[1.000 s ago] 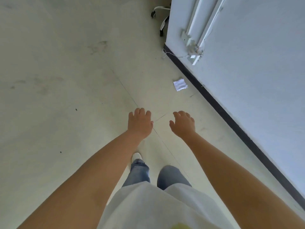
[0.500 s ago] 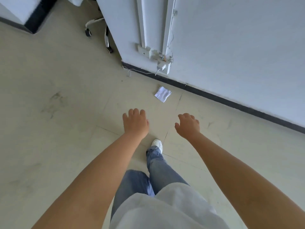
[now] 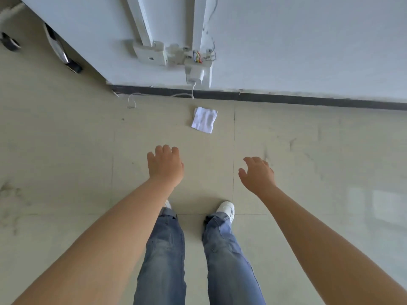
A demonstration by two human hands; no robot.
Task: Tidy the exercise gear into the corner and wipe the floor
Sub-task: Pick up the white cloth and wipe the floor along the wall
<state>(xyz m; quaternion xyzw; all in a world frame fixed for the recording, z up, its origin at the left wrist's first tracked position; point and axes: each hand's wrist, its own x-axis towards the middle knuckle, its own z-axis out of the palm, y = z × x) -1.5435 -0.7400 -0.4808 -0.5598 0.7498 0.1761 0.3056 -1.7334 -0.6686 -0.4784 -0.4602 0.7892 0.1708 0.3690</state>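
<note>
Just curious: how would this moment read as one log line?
stage: approaching white cloth on floor | left hand: open, empty | right hand: open, empty

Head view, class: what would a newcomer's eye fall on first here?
Probably the white folded cloth lying alone on the floor, just short of the dark skirting. Next, the left hand and right hand, both empty, stretched out above the tiles nearer the person than the cloth.

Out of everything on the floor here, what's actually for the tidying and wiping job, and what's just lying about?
For the job:
white cloth lying on the floor by the wall
left hand and right hand, both empty, stretched toward it

Lying about:
charger plugged into the wall
thin white cable along the skirting
chair castors at far left
</note>
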